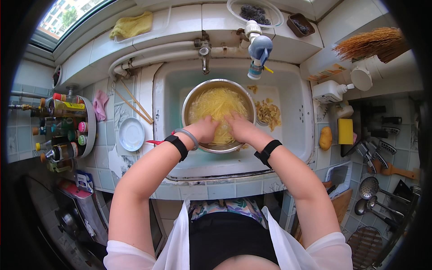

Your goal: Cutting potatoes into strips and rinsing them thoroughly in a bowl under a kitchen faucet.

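A round stainless steel basin (186,107) stands in the white sink, filled with thin pale-yellow shreds (219,101) that look like shredded potato in water. Both of my hands are inside it, over its near half. My left hand (206,130) dips among the shreds from the left, its fingertips partly covered. From the right, my right hand (239,127) touches the shreds with its fingers stretched forward. Whether either hand grips any shreds is hidden. Vegetable peelings (268,113) lie on the sink floor right of the basin.
The sink (290,145) has a metal tap (205,55) and a blue-and-white tap (258,54) above it. Chopsticks (135,103) and a small plate (131,134) lie to the left. On the right are a potato (325,138), a yellow sponge (345,131) and a white bottle (329,91).
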Demonstrator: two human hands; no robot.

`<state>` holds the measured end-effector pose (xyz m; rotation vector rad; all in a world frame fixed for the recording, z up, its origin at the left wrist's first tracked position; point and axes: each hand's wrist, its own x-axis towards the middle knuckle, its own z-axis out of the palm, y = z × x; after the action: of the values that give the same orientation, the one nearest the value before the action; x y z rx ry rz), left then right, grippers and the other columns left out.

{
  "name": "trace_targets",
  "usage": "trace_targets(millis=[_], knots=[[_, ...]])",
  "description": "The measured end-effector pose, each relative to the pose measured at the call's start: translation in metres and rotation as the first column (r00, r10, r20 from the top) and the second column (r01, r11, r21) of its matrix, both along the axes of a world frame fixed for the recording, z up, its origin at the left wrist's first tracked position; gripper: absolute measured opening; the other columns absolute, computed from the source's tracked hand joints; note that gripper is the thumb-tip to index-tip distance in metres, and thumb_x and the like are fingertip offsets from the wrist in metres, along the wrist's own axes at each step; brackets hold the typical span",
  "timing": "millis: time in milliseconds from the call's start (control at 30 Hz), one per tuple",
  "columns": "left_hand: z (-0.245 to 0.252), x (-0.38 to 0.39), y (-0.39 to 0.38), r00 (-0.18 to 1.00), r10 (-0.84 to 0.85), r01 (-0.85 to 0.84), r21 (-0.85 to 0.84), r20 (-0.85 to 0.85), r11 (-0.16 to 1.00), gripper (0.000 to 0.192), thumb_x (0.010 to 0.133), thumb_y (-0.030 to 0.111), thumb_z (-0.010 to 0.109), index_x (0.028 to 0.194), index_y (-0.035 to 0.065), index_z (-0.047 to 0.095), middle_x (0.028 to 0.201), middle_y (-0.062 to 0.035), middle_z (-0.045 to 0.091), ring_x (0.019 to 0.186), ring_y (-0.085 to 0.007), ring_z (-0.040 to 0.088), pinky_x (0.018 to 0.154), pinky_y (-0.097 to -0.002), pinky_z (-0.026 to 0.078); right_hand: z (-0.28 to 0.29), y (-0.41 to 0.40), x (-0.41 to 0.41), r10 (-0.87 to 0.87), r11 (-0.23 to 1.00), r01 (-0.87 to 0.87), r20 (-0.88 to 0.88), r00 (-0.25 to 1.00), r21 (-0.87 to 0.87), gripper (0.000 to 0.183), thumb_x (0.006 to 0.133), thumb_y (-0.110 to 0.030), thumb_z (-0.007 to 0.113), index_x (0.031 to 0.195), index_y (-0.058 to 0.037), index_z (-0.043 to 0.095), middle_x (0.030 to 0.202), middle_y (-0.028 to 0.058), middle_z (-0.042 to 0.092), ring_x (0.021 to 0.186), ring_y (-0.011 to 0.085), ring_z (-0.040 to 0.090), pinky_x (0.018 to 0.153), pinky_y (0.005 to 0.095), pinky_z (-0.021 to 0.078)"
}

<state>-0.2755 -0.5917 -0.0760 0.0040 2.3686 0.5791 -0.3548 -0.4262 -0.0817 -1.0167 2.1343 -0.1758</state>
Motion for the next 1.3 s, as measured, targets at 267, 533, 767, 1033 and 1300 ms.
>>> trace_targets(millis=[267,533,767,1033,1300], knots=[[-0.003,0.015,0.017,0.958,-0.23,0.225,0.051,0.172,0.973,0.035,0.085,0.016,0.049,0.117,0.0131,0.064,0.115,-0.0216,0.059,0.106,-0.0368,0.058,0.092,-0.0424,0.046,-0.003,0.008,0.019,0.144,0.989,-0.146,0.042,0.989,0.034,0.028,0.085,-0.009,0.05,0.11,-0.0046,0.061,0.111,0.0199,0.059,0.105,0.0374,0.056,0.09,0.0448,0.0451],[0.038,0.03,0.001,0.972,0.183,-0.16,0.151,-0.15,0.975,0.03,0.084,0.015,0.055,0.113,0.0075,0.062,0.108,-0.0186,0.058,0.094,-0.0381,0.059,0.086,-0.0437,0.047,0.021,0.027,0.002,-0.126,0.939,0.058,-0.181,0.975,-0.339,0.034,0.083,-0.007,0.057,0.117,-0.0066,0.06,0.118,0.0182,0.058,0.112,0.0369,0.052,0.096,0.0441,0.0416],[0.003,0.087,-0.007,0.353,0.543,-0.667,0.202,-0.762,0.717,0.05,0.082,0.007,0.06,0.128,-0.0029,0.043,0.104,-0.0169,0.058,0.099,-0.031,0.058,0.089,-0.0425,0.046,-0.006,0.047,0.004,-0.368,0.865,0.18,-0.349,0.862,-0.468,0.066,0.088,-0.016,0.058,0.144,-0.0011,0.027,0.152,0.0217,0.02,0.141,0.0369,0.02,0.113,0.0464,0.0237],[-0.02,0.083,0.007,0.068,0.515,-0.84,0.328,0.854,-0.433,0.028,0.094,0.009,0.046,0.116,-0.0074,0.047,0.102,-0.0162,0.063,0.084,-0.0242,0.066,0.071,-0.0337,0.06,-0.015,0.04,0.006,-0.37,0.894,0.233,-0.338,0.866,-0.383,0.073,0.091,-0.021,0.057,0.148,0.0013,0.016,0.156,0.0202,0.009,0.144,0.0336,0.012,0.117,0.0429,0.0183],[0.006,0.074,0.016,0.141,0.701,-0.852,0.447,0.699,-0.274,0.03,0.084,-0.001,0.044,0.112,-0.0113,0.048,0.093,-0.0176,0.063,0.074,-0.0255,0.066,0.059,-0.0325,0.06,-0.017,0.053,0.008,-0.432,0.853,0.322,-0.21,0.877,-0.41,0.072,0.092,-0.023,0.056,0.147,0.0027,0.017,0.155,0.0208,0.011,0.145,0.033,0.012,0.117,0.0414,0.016]])
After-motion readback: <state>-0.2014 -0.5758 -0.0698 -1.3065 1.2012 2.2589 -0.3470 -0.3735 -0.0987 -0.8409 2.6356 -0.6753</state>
